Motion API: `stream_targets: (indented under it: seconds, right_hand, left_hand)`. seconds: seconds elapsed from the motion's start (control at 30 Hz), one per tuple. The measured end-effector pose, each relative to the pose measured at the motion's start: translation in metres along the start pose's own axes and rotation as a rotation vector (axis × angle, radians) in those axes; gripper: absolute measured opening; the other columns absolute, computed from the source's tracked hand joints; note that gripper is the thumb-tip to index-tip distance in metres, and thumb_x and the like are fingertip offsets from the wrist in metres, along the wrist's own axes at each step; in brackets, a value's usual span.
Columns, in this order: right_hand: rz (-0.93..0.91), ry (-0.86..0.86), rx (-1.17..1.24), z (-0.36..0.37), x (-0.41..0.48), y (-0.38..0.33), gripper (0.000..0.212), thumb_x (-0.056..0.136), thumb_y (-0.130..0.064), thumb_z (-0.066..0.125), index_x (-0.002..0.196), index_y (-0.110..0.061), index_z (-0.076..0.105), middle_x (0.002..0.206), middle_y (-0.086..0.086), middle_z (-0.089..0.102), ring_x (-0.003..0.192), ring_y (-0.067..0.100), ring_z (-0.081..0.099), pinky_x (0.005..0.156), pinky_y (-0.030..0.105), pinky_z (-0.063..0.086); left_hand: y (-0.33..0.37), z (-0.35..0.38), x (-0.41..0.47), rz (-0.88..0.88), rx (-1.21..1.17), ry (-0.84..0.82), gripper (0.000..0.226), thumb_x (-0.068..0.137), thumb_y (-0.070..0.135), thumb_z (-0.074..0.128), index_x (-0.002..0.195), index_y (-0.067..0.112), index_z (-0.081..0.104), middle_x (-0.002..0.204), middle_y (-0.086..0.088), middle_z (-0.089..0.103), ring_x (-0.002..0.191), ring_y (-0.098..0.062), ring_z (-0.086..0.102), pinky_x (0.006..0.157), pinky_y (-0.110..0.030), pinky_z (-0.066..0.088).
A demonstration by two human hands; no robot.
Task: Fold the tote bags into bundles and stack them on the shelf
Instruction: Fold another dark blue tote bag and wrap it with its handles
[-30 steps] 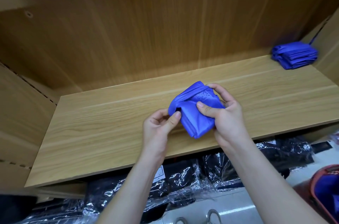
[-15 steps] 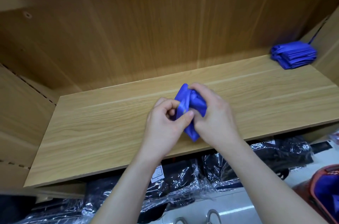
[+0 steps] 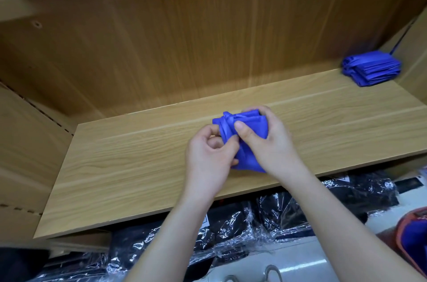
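Observation:
A folded blue tote bag [image 3: 250, 125] is bunched into a small bundle just above the wooden shelf [image 3: 138, 166], near its front edge. My right hand [image 3: 265, 143] grips the bundle from the right, thumb pressed on top. My left hand [image 3: 208, 157] pinches the bag's strap, which wraps round the bundle's left side. Much of the bundle is hidden behind my fingers. A stack of folded blue tote bags [image 3: 372, 68] lies in the shelf's back right corner.
The shelf's back panel [image 3: 208, 46] and side walls enclose the space. Below the shelf lie black packages in clear plastic wrap [image 3: 254, 224]. A red-rimmed bag [image 3: 413, 240] with blue inside sits at the lower right. A wire hanger hook [image 3: 270, 270] shows at the bottom.
The bag went from a loose fold to a tighter bundle. My left hand has closed in and drawn the strap round its left side; my right hand shifted its grip over the top.

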State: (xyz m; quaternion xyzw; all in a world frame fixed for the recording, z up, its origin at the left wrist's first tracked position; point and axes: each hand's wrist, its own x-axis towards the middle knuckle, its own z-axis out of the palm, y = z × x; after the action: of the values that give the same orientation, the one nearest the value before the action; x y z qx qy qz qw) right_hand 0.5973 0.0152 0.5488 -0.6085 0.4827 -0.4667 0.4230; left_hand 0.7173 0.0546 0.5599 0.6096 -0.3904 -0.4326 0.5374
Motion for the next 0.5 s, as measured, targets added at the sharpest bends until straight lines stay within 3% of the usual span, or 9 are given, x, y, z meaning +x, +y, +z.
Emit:
stream_targets:
  seconds: [0.1, 0.17, 0.23, 0.3, 0.33, 0.4, 0.47, 0.5]
  right_hand:
    - [-0.153, -0.029, -0.297, 0.004, -0.01, 0.013, 0.021, 0.093, -0.042, 0.055, 0.099, -0.024, 0.044, 0.081, -0.015, 0.055, 0.072, 0.006, 0.047, 0.064, 0.02, 0.034]
    - [-0.219, -0.015, -0.354, 0.002, -0.015, 0.017, 0.024, 0.092, -0.045, 0.048, 0.096, -0.023, 0.04, 0.075, -0.012, 0.051, 0.067, 0.009, 0.044, 0.06, 0.025, 0.029]
    - [-0.232, 0.015, -0.329, 0.001, -0.016, 0.017, 0.026, 0.092, -0.045, 0.047, 0.094, -0.02, 0.039, 0.071, -0.011, 0.052, 0.064, 0.013, 0.046, 0.058, 0.028, 0.03]
    - [-0.207, 0.051, -0.283, -0.001, -0.016, 0.015, 0.03, 0.09, -0.047, 0.05, 0.09, -0.019, 0.041, 0.067, -0.008, 0.053, 0.064, 0.015, 0.049, 0.058, 0.031, 0.035]
    - [-0.191, 0.078, -0.248, -0.002, -0.017, 0.015, 0.034, 0.088, -0.051, 0.052, 0.087, -0.019, 0.041, 0.065, -0.007, 0.053, 0.064, 0.014, 0.05, 0.059, 0.033, 0.038]
    - [-0.191, 0.116, -0.197, -0.005, -0.016, 0.01, 0.042, 0.083, -0.058, 0.052, 0.082, -0.017, 0.042, 0.064, -0.004, 0.053, 0.062, 0.012, 0.05, 0.059, 0.032, 0.041]
    - [-0.218, 0.086, -0.187, -0.008, -0.017, 0.005, 0.043, 0.081, -0.06, 0.051, 0.08, -0.018, 0.042, 0.071, -0.004, 0.055, 0.059, 0.01, 0.049, 0.057, 0.028, 0.041]
    - [-0.241, 0.062, -0.195, -0.009, -0.017, 0.002, 0.041, 0.083, -0.06, 0.05, 0.079, -0.02, 0.042, 0.073, -0.006, 0.055, 0.059, 0.01, 0.048, 0.057, 0.027, 0.04]
  left_hand:
    - [-0.003, 0.0, -0.002, 0.031, 0.099, 0.003, 0.006, 0.084, 0.014, 0.068, 0.079, 0.016, 0.065, 0.06, -0.009, 0.063, 0.057, -0.019, 0.056, 0.053, -0.034, 0.052]
    - [-0.002, -0.006, -0.001, 0.267, 0.499, 0.018, 0.014, 0.077, 0.031, 0.062, 0.077, 0.017, 0.063, 0.057, 0.003, 0.062, 0.056, -0.021, 0.059, 0.058, -0.041, 0.052]
    - [0.007, -0.01, -0.001, 0.499, 0.849, 0.028, 0.022, 0.075, 0.041, 0.054, 0.075, 0.02, 0.057, 0.06, 0.006, 0.059, 0.064, -0.022, 0.059, 0.061, -0.039, 0.05]
    - [0.015, -0.016, 0.002, 0.619, 0.969, 0.037, 0.025, 0.075, 0.049, 0.054, 0.075, 0.024, 0.053, 0.069, 0.009, 0.051, 0.072, -0.018, 0.053, 0.065, -0.034, 0.048]
    - [0.016, -0.021, 0.004, 0.606, 0.94, 0.027, 0.027, 0.073, 0.052, 0.058, 0.079, 0.026, 0.053, 0.074, 0.01, 0.048, 0.075, -0.016, 0.05, 0.067, -0.031, 0.046]
    - [0.021, -0.03, 0.004, 0.363, 0.62, -0.092, 0.038, 0.067, 0.05, 0.074, 0.092, 0.03, 0.054, 0.084, 0.009, 0.058, 0.081, -0.013, 0.059, 0.07, -0.028, 0.049]
    - [0.023, -0.035, 0.004, 0.072, 0.174, -0.291, 0.056, 0.064, 0.033, 0.089, 0.109, 0.023, 0.057, 0.099, -0.001, 0.071, 0.086, -0.011, 0.068, 0.071, -0.024, 0.054]
    - [0.023, -0.034, 0.002, 0.019, 0.056, -0.337, 0.06, 0.062, 0.023, 0.089, 0.113, 0.015, 0.059, 0.102, -0.007, 0.072, 0.085, -0.011, 0.069, 0.071, -0.022, 0.055]
